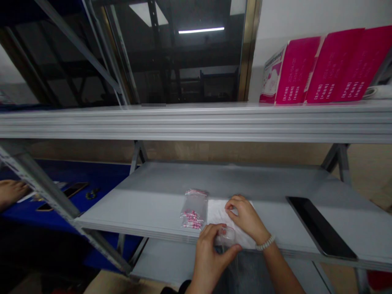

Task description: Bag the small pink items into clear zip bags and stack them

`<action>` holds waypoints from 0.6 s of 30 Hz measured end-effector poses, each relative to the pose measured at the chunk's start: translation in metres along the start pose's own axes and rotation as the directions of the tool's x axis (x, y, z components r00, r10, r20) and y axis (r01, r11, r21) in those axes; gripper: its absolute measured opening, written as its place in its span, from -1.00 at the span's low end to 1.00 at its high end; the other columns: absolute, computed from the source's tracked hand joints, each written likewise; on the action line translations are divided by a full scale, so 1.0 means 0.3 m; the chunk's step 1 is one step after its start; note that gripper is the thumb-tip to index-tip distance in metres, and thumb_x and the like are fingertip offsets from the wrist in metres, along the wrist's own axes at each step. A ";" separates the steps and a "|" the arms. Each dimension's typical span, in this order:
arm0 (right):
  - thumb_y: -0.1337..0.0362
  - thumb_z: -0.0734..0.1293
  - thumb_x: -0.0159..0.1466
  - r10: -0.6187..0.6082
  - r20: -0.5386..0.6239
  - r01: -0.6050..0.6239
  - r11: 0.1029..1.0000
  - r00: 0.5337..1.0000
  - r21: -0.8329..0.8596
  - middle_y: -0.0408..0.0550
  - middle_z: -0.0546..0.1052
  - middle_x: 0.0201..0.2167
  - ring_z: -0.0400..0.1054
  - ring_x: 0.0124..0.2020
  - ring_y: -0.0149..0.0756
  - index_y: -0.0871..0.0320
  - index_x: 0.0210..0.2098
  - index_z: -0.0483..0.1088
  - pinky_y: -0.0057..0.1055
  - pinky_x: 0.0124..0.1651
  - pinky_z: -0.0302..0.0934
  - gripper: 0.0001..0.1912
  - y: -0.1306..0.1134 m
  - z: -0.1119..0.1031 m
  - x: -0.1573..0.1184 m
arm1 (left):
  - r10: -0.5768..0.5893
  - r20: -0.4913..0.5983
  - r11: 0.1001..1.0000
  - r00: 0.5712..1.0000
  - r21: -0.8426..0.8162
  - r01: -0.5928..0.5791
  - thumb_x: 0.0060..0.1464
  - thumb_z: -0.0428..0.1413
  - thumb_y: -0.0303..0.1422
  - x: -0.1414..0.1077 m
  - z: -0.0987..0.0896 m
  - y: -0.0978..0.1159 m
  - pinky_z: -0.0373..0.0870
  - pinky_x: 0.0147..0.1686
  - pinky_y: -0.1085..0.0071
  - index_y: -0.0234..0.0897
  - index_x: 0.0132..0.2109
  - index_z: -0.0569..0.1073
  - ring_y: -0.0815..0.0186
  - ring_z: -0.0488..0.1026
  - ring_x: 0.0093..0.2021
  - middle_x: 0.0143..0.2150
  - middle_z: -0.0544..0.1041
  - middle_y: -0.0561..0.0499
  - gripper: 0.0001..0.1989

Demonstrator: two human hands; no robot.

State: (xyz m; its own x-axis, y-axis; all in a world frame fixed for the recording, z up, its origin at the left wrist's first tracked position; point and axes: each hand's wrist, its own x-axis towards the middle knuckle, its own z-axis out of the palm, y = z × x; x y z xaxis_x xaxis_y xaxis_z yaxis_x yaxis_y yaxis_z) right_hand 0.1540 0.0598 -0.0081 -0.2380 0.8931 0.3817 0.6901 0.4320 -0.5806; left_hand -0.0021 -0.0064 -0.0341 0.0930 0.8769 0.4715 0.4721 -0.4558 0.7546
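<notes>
My left hand (211,255) is at the shelf's front edge, its thumb and fingers curved round a small clear plastic piece (227,234). My right hand (246,216) is just above and to the right, over a white cloth or tissue (216,210), with thumb and index finger pinched together; anything between them is too small to make out. Left of the white sheet lies a clear zip bag (195,208) with small pink and white pieces in its lower part.
On the grey shelf (137,196) a black tablet (320,226) lies at the right. Pink boxes (298,71) stand on the upper shelf (183,122). At far left, another person's hand (12,192) rests at a blue table (110,175) beyond a metal post.
</notes>
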 end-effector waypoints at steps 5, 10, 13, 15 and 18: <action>0.40 0.35 0.19 -0.071 0.037 0.064 0.984 0.997 0.164 -0.10 0.49 -0.37 0.39 -0.27 -0.26 0.12 -0.38 0.52 -0.36 -0.17 0.25 -0.90 -0.076 -0.101 -0.078 | -0.010 0.012 1.000 1.000 0.008 0.010 -0.19 0.34 -0.44 -0.003 -0.001 0.001 0.48 -0.27 0.19 -0.26 -0.20 0.52 0.11 0.54 -0.27 -0.29 0.59 -0.06 -0.68; 0.39 0.41 0.09 0.040 0.006 -0.040 0.956 0.999 0.292 -0.04 0.43 -0.27 0.38 -0.19 -0.20 0.11 -0.39 0.54 -0.32 -0.16 0.26 -0.91 -0.144 -0.099 -0.181 | 0.048 0.014 0.999 0.999 0.014 -0.048 -0.16 0.25 -0.49 -0.009 0.003 0.000 0.48 -0.27 0.19 -0.27 -0.18 0.51 0.11 0.53 -0.26 -0.28 0.58 -0.06 -0.69; 0.45 0.40 0.02 0.125 0.014 -0.123 0.943 0.992 0.309 -0.01 0.44 -0.20 0.39 -0.18 -0.19 0.12 -0.47 0.50 -0.33 -0.18 0.27 -0.89 -0.164 -0.068 -0.223 | 0.103 0.002 0.995 0.995 0.020 -0.103 -0.20 0.21 -0.55 -0.016 0.004 0.007 0.47 -0.27 0.18 -0.27 -0.16 0.48 0.12 0.52 -0.27 -0.30 0.56 -0.05 -0.64; 0.45 0.34 0.06 0.135 0.023 -0.135 0.938 0.991 0.320 -0.04 0.48 -0.29 0.40 -0.27 -0.23 0.12 -0.50 0.44 -0.34 -0.23 0.27 -0.89 -0.165 -0.065 -0.239 | 0.114 -0.031 0.993 0.993 0.002 -0.114 -0.22 0.23 -0.54 -0.021 -0.001 0.022 0.47 -0.28 0.20 -0.26 -0.16 0.46 0.12 0.51 -0.28 -0.30 0.54 -0.03 -0.63; 0.38 0.27 0.15 0.145 -0.022 -0.129 0.932 0.989 0.338 -0.11 0.51 -0.44 0.41 -0.36 -0.26 0.10 -0.45 0.42 -0.35 -0.28 0.28 -0.89 -0.153 -0.085 -0.258 | 0.056 -0.031 0.991 0.998 -0.119 -0.059 -0.20 0.25 -0.48 -0.024 -0.023 0.061 0.47 -0.28 0.27 -0.23 -0.20 0.42 0.17 0.50 -0.29 -0.31 0.53 -0.01 -0.67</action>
State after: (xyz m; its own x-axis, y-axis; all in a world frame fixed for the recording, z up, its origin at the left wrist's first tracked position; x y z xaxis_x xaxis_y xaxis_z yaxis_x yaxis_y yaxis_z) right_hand 0.1582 -0.0322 0.0075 -0.1206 0.9434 0.3089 0.4432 0.3297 -0.8336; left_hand 0.0000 -0.0222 -0.0205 0.0923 0.8450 0.5267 0.3585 -0.5217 0.7742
